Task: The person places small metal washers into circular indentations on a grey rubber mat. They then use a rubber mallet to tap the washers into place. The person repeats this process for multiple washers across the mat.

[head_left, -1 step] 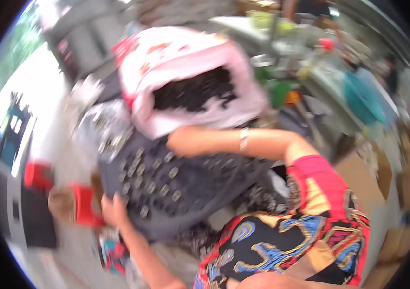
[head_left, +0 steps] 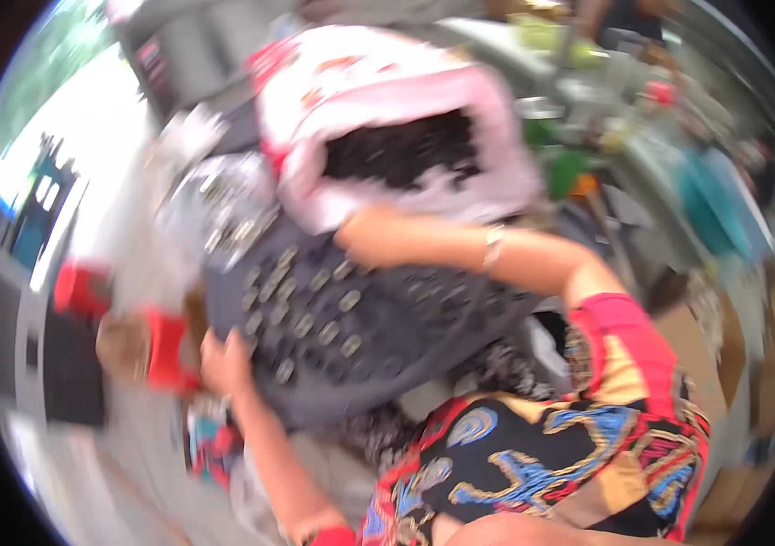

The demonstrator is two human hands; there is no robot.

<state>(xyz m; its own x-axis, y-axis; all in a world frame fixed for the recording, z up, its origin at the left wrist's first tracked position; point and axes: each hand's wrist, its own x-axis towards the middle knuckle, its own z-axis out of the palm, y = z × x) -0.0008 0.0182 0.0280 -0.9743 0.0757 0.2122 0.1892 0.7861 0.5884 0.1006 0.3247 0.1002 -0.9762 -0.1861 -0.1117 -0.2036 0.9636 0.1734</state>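
Observation:
A dark grey sheet (head_left: 333,387) with a curved near edge lies before me, with many small pale ring-like metal pieces (head_left: 303,325) and small black pieces spread over it. At its left edge, my left hand (head_left: 226,364) has its fingers bent in around the rim, partly smeared. My right hand (head_left: 371,238) reaches across to the far side of the sheet, at the lower lip of a pink-and-white sack (head_left: 410,73). Blur hides its fingers. Black small pieces (head_left: 405,150) fill the sack's open mouth.
A clear plastic bag (head_left: 214,205) of metal pieces lies beyond the sheet's left corner. Red-topped stools (head_left: 172,350) stand left. A teal basin (head_left: 715,205) and cluttered table are at far right, with cardboard boxes (head_left: 692,341) nearer. A person is partly visible at the back.
The whole view has shifted, so the scene sits further right and higher. Both hands keep nearly the same places against the sheet and the sack.

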